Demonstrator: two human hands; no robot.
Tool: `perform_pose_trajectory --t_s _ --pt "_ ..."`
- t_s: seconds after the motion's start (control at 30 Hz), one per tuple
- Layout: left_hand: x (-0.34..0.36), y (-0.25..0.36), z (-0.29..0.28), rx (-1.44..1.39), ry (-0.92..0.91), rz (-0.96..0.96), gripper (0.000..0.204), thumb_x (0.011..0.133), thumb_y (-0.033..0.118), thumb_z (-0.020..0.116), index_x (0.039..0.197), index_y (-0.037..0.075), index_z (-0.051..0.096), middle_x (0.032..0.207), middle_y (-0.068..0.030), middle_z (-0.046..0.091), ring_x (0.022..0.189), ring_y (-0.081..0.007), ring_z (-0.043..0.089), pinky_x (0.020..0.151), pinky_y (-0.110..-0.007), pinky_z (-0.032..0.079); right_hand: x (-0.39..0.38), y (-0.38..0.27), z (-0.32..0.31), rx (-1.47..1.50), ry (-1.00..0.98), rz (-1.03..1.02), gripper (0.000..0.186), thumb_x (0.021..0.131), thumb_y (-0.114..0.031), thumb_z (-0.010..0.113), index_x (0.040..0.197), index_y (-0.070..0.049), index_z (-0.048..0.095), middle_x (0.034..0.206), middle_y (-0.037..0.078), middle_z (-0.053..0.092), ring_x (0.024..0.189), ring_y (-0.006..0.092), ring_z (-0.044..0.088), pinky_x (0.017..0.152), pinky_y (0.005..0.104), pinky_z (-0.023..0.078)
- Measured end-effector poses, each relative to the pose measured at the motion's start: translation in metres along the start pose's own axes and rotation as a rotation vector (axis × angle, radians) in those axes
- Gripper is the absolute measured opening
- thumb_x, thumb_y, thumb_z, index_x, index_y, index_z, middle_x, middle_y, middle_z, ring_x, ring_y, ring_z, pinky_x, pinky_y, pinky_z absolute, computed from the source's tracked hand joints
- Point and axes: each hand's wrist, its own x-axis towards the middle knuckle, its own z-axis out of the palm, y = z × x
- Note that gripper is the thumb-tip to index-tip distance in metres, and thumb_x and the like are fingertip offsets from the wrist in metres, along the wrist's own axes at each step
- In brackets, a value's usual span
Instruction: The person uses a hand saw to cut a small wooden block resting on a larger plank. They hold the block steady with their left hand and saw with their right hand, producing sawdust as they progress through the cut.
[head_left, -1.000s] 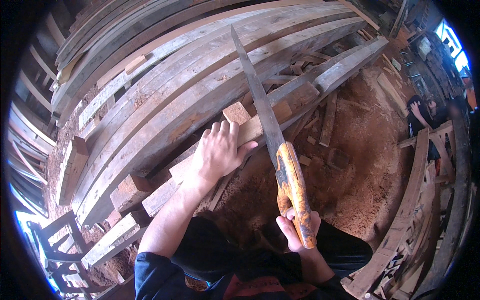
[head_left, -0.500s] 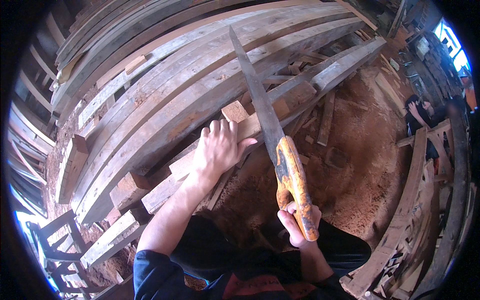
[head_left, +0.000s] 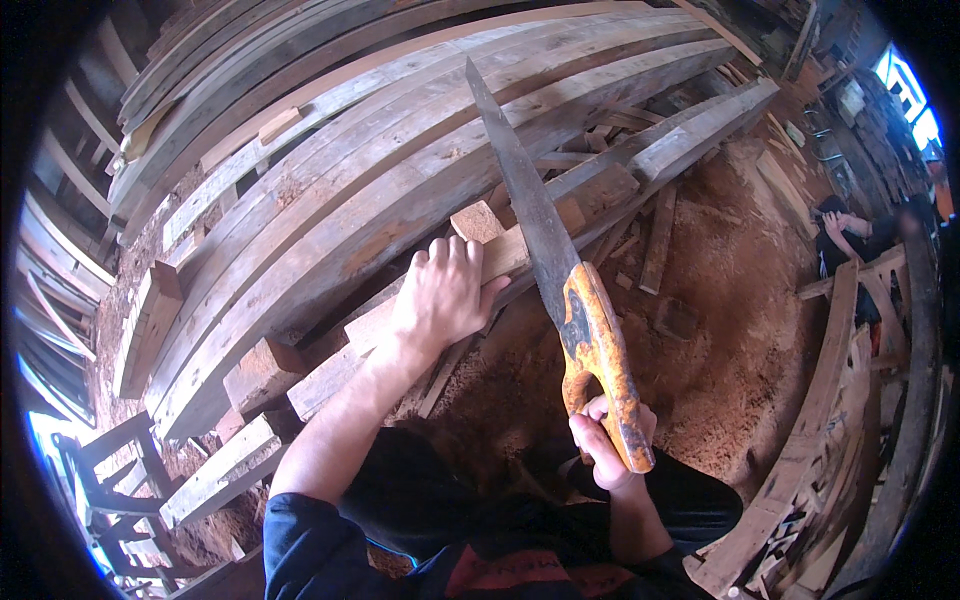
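Note:
My right hand (head_left: pixel 610 445) is wrapped round the worn orange grip of a hand saw (head_left: pixel 545 235). Its long grey blade slants away up and to the left, crossing over a piece of timber (head_left: pixel 505 255). On top of that timber lies my left hand (head_left: pixel 442 290), fingers curled over its far side and thumb along the near side. The blade passes just right of the left hand, apart from it. Whether the teeth touch the wood, I cannot tell. A small wood block (head_left: pixel 477 222) sits right behind the left fingers.
Long timber beams (head_left: pixel 400 185) stretch across the far side. Several short timber ends (head_left: pixel 262 375) stick out at the left. Reddish sawdust (head_left: pixel 700 340) covers the ground. Wooden frames and offcuts (head_left: pixel 800 470) stand at the right, where another person (head_left: pixel 850 230) is seen farther off.
The saw's handle and my right hand have shifted slightly right. My left hand keeps its hold on the timber, and the whole view has moved a little.

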Motion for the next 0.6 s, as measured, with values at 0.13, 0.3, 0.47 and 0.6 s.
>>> perform_pose_trajectory --t_s 0.13,0.3,0.47,0.6 --pt "0.0 0.0 -0.004 0.076 -0.072 0.016 0.047 0.092 0.043 0.055 0.1 -0.004 0.054 0.086 -0.0148 0.057 0.081 -0.0283 0.061 0.068 -0.039 0.052 0.001 0.003 -0.006 0.006 0.025 0.02 0.016 0.079 -0.001 0.072 0.081 -0.004 0.056 0.066 0.003 0.058 0.055 0.0095 0.053 0.052 0.0247 0.041" --pt "-0.001 0.001 -0.006 0.111 -0.05 0.037 0.047 0.092 0.043 0.053 0.101 -0.003 0.054 0.085 -0.0134 0.055 0.081 -0.0264 0.059 0.067 -0.038 0.05 0.004 0.003 -0.009 -0.005 0.034 0.008 0.015 0.079 0.0 0.071 0.081 -0.003 0.056 0.066 0.003 0.058 0.055 0.0091 0.052 0.053 0.0246 0.041" --pt "-0.002 0.002 -0.007 0.072 -0.018 0.028 0.041 0.089 0.038 0.055 0.098 -0.002 0.055 0.084 -0.0135 0.056 0.081 -0.0265 0.059 0.068 -0.039 0.049 0.007 -0.009 0.012 -0.246 0.045 -0.26 0.015 0.081 -0.002 0.07 0.078 -0.002 0.055 0.063 0.002 0.054 0.055 0.0084 0.049 0.052 0.0252 0.039" --pt "-0.001 -0.003 -0.004 0.014 0.082 0.081 0.037 0.086 0.035 0.057 0.092 -0.001 0.056 0.084 -0.0145 0.057 0.081 -0.0274 0.059 0.067 -0.04 0.049 0.003 -0.009 0.023 -0.195 0.11 -0.247 0.014 0.081 -0.001 0.07 0.078 -0.001 0.056 0.063 0.003 0.054 0.054 0.0089 0.049 0.051 0.0249 0.039"
